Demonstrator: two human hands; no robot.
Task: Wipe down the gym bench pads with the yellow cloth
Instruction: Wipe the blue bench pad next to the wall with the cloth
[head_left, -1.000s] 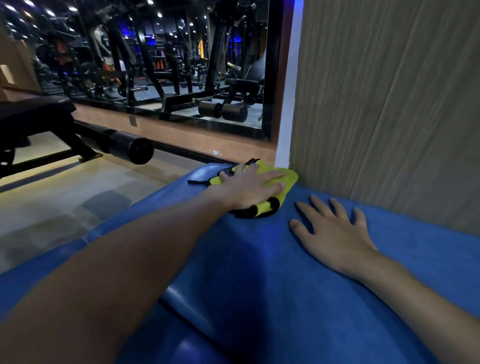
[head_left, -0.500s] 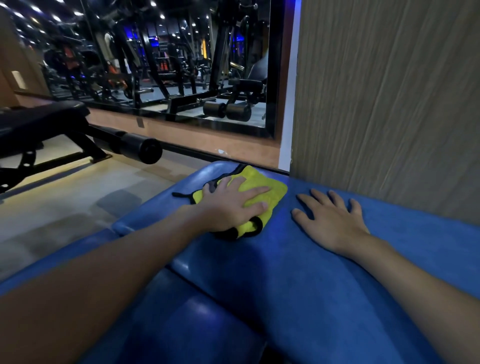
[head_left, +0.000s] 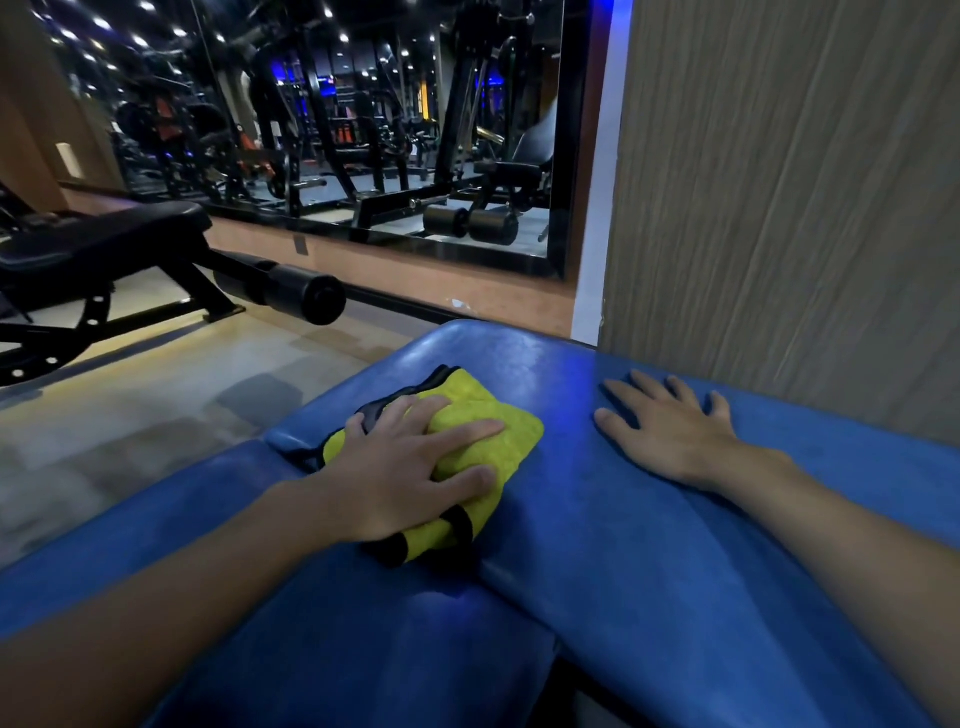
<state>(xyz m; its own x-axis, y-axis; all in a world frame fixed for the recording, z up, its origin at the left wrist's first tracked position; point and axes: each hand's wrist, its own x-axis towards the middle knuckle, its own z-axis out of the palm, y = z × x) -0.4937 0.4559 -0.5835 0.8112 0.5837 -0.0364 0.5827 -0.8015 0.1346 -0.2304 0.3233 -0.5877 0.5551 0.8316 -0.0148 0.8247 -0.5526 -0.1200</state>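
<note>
A yellow cloth (head_left: 485, 434) with black edging lies folded on the upper blue bench pad (head_left: 649, 545). My left hand (head_left: 410, 473) presses flat on the cloth with its fingers spread, covering the near half. My right hand (head_left: 670, 428) rests palm down on the same pad to the right, fingers straight, close to the wall. A second blue pad (head_left: 337, 649) lies lower and nearer me, meeting the upper one along a seam.
A wood-grain wall panel (head_left: 779, 208) rises right behind the pad. A black bench (head_left: 93, 234) with a foam roller (head_left: 306, 293) stands on the tiled floor at left. A large wall mirror (head_left: 363, 130) reflects gym machines.
My left hand has slid the cloth back toward me and leftward, away from the pad's far corner. My right hand has stayed planted on the pad.
</note>
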